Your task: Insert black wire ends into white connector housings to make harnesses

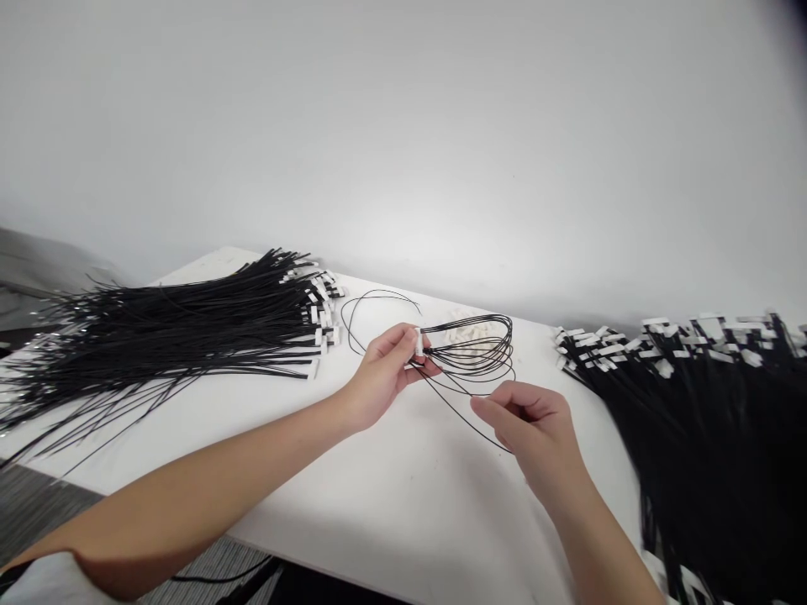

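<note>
Left hand (387, 361): thumb and fingers pinching white connector (419, 343); a light pinch could let it twist if a wire is tugged.
Right hand (530, 420): thumb and forefinger closed on a thin black wire (454, 388), just below the loops; a hard pull could strain it at the connector.
Wire loops (508, 340): bunched right of the connector, between and beyond the hands; crossing strands could tangle or get picked up wrongly.
Stray wire (356, 304): curls on the table (353, 496) behind left hand; could snag on a sleeve or finger.
White pieces (463, 336): behind the loops; a swinging loop could scatter them.
Left bundle (189, 328), right bundle (712, 454): flank the work; an elbow brush could shift either.
</note>
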Demonstrator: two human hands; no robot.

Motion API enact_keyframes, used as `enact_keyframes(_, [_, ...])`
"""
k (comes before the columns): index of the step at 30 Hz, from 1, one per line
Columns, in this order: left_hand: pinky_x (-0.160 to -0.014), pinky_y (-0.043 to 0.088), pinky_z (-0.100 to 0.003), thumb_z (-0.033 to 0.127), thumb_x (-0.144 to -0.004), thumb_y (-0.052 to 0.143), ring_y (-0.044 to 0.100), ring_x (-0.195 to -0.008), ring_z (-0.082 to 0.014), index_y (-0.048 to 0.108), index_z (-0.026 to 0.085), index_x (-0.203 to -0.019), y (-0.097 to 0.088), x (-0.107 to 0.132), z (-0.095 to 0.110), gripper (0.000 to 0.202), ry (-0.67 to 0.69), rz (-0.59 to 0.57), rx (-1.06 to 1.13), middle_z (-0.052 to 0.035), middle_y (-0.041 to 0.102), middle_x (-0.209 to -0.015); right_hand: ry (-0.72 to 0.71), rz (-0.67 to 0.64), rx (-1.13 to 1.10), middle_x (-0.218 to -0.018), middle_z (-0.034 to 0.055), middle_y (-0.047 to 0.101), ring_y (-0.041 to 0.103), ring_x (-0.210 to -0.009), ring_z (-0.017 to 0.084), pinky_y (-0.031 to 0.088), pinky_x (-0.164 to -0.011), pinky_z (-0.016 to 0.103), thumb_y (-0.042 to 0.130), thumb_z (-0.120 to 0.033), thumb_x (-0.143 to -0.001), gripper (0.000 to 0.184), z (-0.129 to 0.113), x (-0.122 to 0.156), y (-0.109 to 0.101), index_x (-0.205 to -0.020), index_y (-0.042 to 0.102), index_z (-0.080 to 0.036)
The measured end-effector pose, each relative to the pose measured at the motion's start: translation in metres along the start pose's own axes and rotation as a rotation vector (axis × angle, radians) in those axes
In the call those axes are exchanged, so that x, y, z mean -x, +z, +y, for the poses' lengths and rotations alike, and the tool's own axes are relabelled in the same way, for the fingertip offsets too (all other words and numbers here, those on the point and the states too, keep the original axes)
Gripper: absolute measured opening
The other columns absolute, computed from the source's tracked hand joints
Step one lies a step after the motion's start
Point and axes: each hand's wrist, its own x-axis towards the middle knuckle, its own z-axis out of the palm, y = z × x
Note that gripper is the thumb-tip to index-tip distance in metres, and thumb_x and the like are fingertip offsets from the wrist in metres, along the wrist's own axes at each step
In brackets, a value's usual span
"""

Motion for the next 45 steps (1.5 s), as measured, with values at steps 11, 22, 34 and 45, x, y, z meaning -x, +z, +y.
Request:
enact_keyframes(11, [-0.085, 0.046, -0.041, 0.035, -0.083, 0.050, 0.054, -0.071, -0.0103, 0.053, 0.016, -0.076, 0.001, 0.001, 0.002, 0.020, -0.029, -0.021, 0.023, 0.0005, 0.046, -0.075, -0.099, -0.010, 0.127, -0.048, -0.0041, 0.020, 0.019, -0.048, 0.005, 0.016, -0.045, 0.021, 0.067, -0.033, -0.064, 0.029, 0.001, -0.001, -0.006, -0.049, 0.052, -0.014])
enact_keyframes(22, [-0.079, 0.048, -0.037, 0.037, -0.083, 0.050, 0.055, -0.067, -0.0100, 0.052, 0.014, -0.076, 0.003, 0.000, 0.005, 0.024, -0.086, -0.073, -0.074, 0.0009, 0.044, -0.073, -0.093, -0.046, 0.119, -0.046, -0.0040, 0.026, 0.022, -0.046, 0.004, 0.019, -0.041, 0.019, 0.064, -0.036, -0.070, 0.026, -0.002, -0.002, -0.012, -0.058, 0.058, -0.013])
enact_keyframes(34, [-0.078, 0.048, -0.041, 0.042, -0.079, 0.053, 0.054, -0.062, -0.0112, 0.055, 0.013, -0.077, 0.007, 0.005, 0.001, 0.029, -0.215, -0.100, -0.152, 0.0004, 0.045, -0.065, -1.100, 0.246, 0.990, -0.065, -0.0029, 0.057, 0.042, -0.051, 0.003, 0.028, -0.052, 0.020, 0.055, -0.018, -0.081, 0.008, 0.026, -0.012, -0.003, -0.078, 0.062, -0.020])
enact_keyframes(45, [-0.071, 0.047, -0.030, 0.040, -0.078, 0.056, 0.052, -0.061, -0.0096, 0.055, 0.013, -0.077, 0.004, 0.007, -0.002, 0.028, -0.184, -0.112, -0.134, -0.0008, 0.049, -0.066, -1.183, 0.365, 1.018, -0.060, -0.0027, 0.052, 0.037, -0.048, 0.005, 0.026, -0.052, 0.023, 0.054, -0.019, -0.081, 0.011, 0.032, -0.011, 0.018, -0.071, 0.057, -0.017])
